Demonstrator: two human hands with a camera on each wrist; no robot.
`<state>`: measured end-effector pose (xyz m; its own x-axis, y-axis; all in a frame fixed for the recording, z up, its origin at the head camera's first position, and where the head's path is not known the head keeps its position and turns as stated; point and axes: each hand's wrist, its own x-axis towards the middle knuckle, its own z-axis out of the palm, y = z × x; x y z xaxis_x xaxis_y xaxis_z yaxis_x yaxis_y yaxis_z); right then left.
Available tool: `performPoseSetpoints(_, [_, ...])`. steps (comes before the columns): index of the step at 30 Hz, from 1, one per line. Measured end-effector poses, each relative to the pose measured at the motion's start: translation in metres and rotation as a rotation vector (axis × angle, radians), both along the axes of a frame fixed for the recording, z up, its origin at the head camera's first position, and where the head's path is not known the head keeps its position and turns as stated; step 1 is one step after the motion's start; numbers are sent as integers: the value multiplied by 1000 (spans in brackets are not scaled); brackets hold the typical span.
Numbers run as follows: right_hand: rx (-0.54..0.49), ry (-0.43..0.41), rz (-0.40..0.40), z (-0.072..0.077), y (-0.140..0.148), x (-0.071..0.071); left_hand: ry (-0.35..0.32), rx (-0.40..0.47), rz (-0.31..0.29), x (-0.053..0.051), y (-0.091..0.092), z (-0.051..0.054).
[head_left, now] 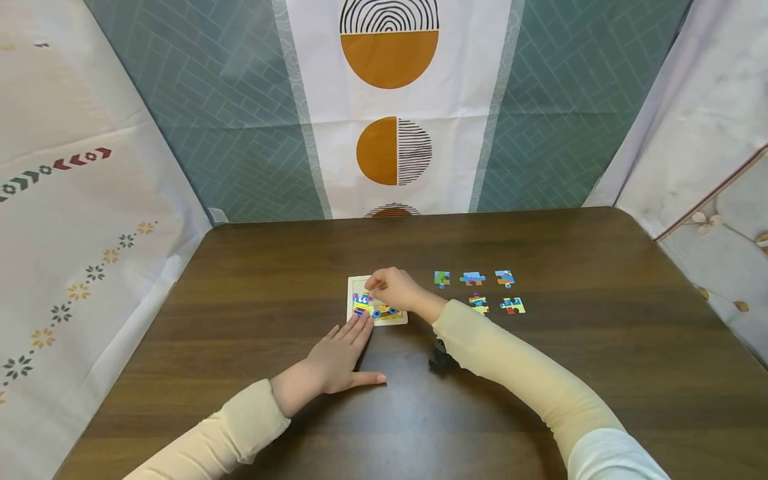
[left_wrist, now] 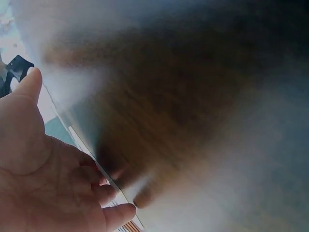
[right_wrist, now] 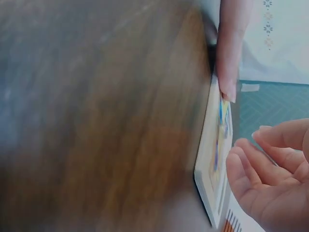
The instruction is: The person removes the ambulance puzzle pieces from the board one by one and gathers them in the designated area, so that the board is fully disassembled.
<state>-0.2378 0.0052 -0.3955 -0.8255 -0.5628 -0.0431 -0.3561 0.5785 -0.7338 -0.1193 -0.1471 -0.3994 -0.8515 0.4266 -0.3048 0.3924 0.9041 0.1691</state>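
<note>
Head view: puzzle tray (head_left: 358,284) double-teamed
Near edge's touched by outstretched left hand (head_left: 341,355); right hand (head_left: 396,291) above, whether anything's pinched can't be told.

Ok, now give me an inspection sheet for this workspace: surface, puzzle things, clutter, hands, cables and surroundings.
Surface: dark wood-look table, with a glossy sheen nearest the person.
Job's things: pale puzzle tray, partly filled; five loose puzzle pieces to its right, three in a farther row, two nearer.
Clutter: black object by the right sleeve, partly hidden; identity unclear.
Left hand: fingers extended, fingertips at the tray's near edge.
Right hand: over the tray, fingers bent; cannot tell whether it holds a piece.
Cables: nothing seen.
Surroundings: patterned cloth behind and on both sides.
</note>
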Motion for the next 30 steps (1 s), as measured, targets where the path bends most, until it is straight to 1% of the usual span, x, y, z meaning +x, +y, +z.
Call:
performPoseSetpoints(5, [18, 0, 9, -4, -4, 1, 8, 1, 0, 1, 1, 0])
performPoseSetpoints(12, [20, 11, 12, -2, -4, 1, 25, -9, -11, 0, 2, -1])
performPoseSetpoints(15, [4, -4, 13, -3, -5, 1, 20, -11, -9, 0, 1, -1])
performPoseSetpoints(18, [-38, -36, 5, -3, -6, 1, 12, -15, -13, 0, 1, -1])
performPoseSetpoints(22, [-93, -47, 1, -2, -9, 1, 4, -12, -10, 1, 1, 0])
performPoseSetpoints(27, [-110, -56, -39, -4, -13, 0, -8, -8, 0, 0, 1, -1])
performPoseSetpoints(30, [-107, -84, -81, -5, -17, -2, -11, -14, 3, 0, 1, -1])
